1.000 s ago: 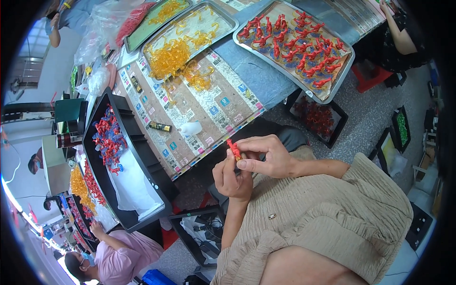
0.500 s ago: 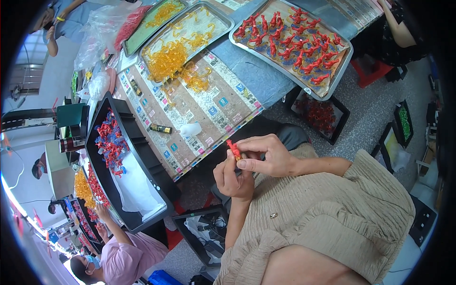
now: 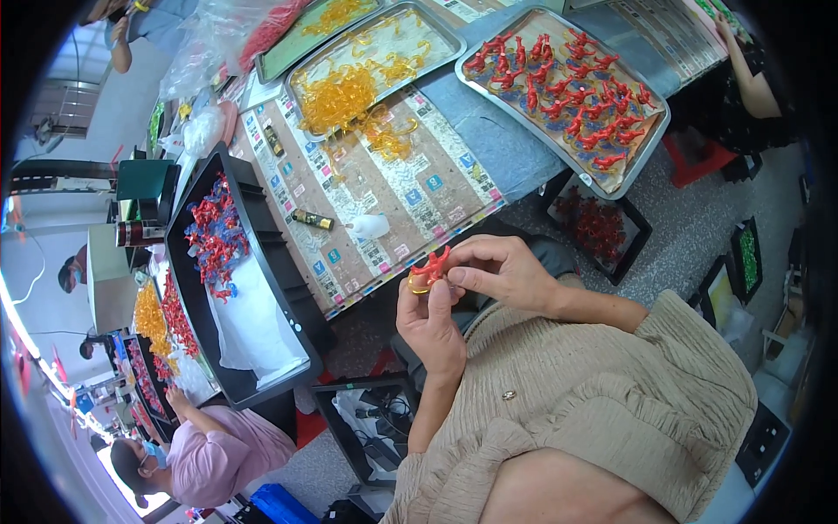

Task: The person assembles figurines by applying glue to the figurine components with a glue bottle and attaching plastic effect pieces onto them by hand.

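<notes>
Between my two hands is a small red plastic figure [image 3: 431,265] with limbs sticking out and a yellow part under it. My left hand [image 3: 429,321] pinches it from below with thumb and fingers. From the other side my right hand [image 3: 499,272] grips its edge between thumb and forefinger. Both hands are in front of my body, just off the table's near edge. A metal tray [image 3: 656,148] at the far right holds several similar red figures on blue and yellow pieces. Another metal tray [image 3: 454,44] holds a heap of yellow translucent pieces [image 3: 339,98].
A black bin [image 3: 253,214] with red and blue pieces stands left of the table. On the table [image 3: 367,262] lie a white bottle [image 3: 368,227] and a small dark tube [image 3: 312,219]. Black crates [image 3: 642,244] sit on the floor. A person in pink [image 3: 218,458] works at lower left.
The red figure has been turned in my fingers, so its spread limbs and the yellow part now show. My view has shifted, moving the table and trays slightly rightward in the picture.
</notes>
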Available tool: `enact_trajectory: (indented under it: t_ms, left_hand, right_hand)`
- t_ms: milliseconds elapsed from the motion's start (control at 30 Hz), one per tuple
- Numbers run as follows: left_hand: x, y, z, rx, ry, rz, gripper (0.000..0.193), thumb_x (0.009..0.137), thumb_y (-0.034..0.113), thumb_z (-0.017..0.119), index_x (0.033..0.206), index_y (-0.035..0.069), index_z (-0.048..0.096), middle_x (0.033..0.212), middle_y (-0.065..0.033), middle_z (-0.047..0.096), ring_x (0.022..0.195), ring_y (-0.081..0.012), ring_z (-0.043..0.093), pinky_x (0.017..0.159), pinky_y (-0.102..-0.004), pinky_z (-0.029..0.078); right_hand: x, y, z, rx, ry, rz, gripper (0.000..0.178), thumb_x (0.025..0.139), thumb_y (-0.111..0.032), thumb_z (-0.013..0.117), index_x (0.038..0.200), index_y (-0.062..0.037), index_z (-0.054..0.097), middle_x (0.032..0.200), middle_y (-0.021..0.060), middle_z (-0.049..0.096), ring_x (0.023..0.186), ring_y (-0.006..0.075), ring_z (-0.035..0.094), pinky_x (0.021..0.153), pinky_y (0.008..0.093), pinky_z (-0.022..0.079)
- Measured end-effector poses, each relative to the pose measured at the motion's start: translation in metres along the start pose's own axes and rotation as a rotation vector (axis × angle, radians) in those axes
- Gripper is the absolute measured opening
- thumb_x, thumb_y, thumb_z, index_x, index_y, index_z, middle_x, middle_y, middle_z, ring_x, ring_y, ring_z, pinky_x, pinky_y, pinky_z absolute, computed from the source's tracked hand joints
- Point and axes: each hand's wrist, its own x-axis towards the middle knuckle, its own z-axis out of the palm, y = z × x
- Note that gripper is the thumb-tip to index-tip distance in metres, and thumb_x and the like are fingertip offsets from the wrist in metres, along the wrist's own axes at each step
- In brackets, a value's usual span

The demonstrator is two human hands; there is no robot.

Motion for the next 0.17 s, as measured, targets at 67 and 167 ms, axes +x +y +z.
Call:
enact_trajectory:
  t_ms: [67, 167]
  left_hand:
    - [0.001, 0.004, -0.004, -0.064, -0.021, -0.068, 0.02, 0.091, 0.008, 0.062, 0.109, 0.0, 0.061, 0.102, -0.004, 0.061, 0.079, -0.0101, 0.058, 0.072, -0.0238, 0.05]
    - [0.0, 0.006, -0.007, -0.186, -0.062, -0.198, 0.024, 0.091, 0.009, 0.063, 0.113, 0.0, 0.06, 0.106, -0.0056, 0.063, 0.083, -0.012, 0.06, 0.075, -0.0254, 0.052]
  right_hand:
    - [0.0, 0.0, -0.007, -0.127, 0.011, -0.063, 0.018, 0.087, -0.011, 0.068, 0.101, 0.0007, 0.068, 0.088, 0.0039, 0.065, 0.076, 0.0065, 0.061, 0.064, 0.0211, 0.049]
    - [-0.003, -0.003, -0.019, -0.29, -0.073, -0.019, 0.017, 0.088, -0.009, 0.066, 0.103, -0.0003, 0.068, 0.101, 0.009, 0.064, 0.092, 0.0147, 0.061, 0.08, 0.0278, 0.049]
